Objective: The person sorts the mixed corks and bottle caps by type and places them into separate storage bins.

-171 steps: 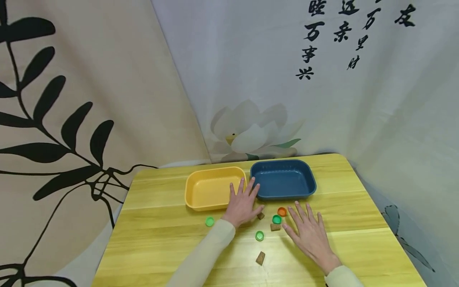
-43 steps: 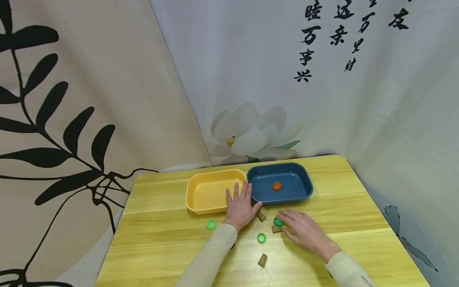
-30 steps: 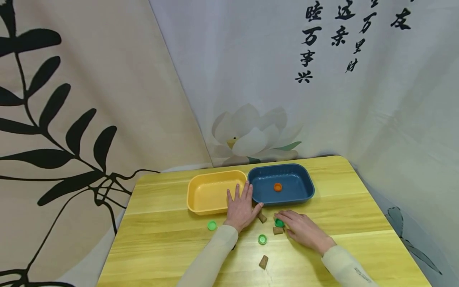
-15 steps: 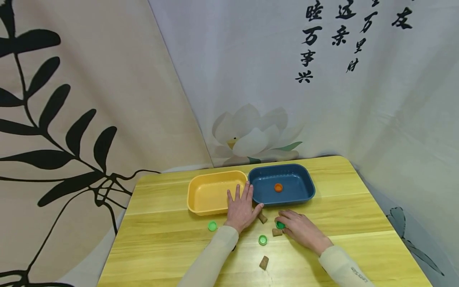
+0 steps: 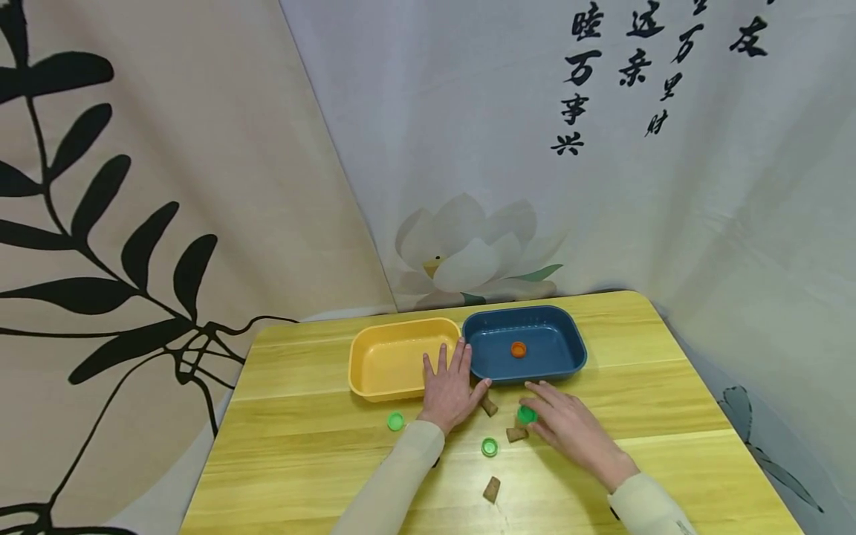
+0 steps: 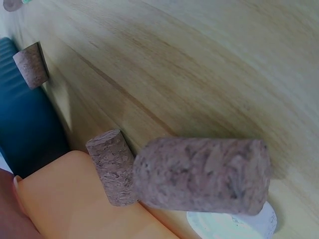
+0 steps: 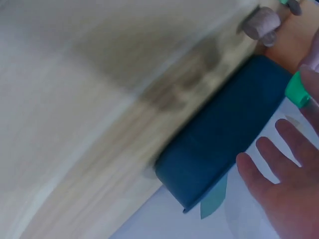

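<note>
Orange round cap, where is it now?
Head view, right of centre: the orange round cap lies inside the dark blue rectangular tray, beyond the right hand.

To the right of the right hand (image 5: 572,429), the yellow wood-grain table (image 5: 675,435) offers a broad way round. Ahead of it, the raised wall of the blue rectangular tray (image 5: 491,355) blocks a low path; entry is from above, around an orange round cap (image 5: 518,349). Between the hands passage is tight: one brown cork cylinder (image 5: 490,406) lies beside the left thumb, another cork (image 5: 516,435) near the right thumb. A green ring-shaped cap (image 5: 490,446) and a third cork (image 5: 491,490) interrupt the lane between the forearms. The left hand (image 5: 446,391) obstructs the near right corner of the yellow rectangular tray (image 5: 384,364).
</note>
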`<state>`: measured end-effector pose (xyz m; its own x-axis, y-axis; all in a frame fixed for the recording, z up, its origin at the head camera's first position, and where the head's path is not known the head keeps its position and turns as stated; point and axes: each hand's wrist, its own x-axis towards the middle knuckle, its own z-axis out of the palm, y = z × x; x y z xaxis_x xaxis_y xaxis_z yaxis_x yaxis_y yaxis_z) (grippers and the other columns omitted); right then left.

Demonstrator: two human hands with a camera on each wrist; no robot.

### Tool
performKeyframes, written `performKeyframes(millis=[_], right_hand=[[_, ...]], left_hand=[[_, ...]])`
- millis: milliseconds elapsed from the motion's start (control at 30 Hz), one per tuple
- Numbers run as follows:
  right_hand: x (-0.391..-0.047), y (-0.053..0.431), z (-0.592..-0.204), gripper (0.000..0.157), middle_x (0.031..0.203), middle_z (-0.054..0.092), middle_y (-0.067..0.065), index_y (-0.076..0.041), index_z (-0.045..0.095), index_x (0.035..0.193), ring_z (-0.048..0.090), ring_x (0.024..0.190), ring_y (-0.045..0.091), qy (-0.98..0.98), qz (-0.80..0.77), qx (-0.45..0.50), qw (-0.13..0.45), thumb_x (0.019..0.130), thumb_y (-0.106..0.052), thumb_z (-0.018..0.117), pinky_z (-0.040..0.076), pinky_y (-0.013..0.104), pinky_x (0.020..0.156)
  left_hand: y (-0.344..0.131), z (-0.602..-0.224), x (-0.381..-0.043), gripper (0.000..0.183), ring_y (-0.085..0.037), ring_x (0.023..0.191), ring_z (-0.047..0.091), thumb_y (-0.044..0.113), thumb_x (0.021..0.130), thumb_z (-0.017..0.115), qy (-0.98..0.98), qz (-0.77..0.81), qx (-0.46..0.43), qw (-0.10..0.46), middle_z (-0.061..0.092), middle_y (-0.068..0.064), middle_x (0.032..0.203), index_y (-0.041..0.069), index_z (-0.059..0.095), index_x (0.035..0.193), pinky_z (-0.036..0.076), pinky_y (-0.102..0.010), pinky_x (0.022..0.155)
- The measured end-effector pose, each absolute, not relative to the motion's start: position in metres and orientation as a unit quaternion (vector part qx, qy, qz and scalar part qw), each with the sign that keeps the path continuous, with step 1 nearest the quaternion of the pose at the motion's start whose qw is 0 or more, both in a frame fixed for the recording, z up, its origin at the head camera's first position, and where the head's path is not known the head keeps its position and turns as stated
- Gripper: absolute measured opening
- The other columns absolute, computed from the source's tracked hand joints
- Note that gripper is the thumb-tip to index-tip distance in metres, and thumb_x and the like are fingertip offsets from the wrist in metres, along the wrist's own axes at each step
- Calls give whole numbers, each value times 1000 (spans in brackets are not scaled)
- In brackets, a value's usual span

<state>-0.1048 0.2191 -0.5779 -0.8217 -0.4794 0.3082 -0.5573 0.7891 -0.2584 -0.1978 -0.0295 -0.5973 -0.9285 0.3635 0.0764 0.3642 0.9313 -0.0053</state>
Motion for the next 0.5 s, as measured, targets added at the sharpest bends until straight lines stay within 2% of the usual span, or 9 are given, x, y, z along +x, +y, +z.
performKeyframes(millis=[333,500], right_hand=[[-117,218,-566,44,148,56,20,-8,72,124,48,139,46,-943,172,226,173,86,-27,86,45,70,101],[-130,218,-568,42,148,56,19,-9,75,118,45,141,46,-943,186,178,210,85,-33,85,39,73,105]], left_hand=[[-30,-599,-198,82,-39,153,29,70,103,36,-981,-20,-184,52,24,-2,171,16,34,163,20,-71,118],[-29,-599,-198,82,-39,154,27,71,103,35,-981,-22,-185,48,23,-2,171,16,32,164,19,-71,118]])
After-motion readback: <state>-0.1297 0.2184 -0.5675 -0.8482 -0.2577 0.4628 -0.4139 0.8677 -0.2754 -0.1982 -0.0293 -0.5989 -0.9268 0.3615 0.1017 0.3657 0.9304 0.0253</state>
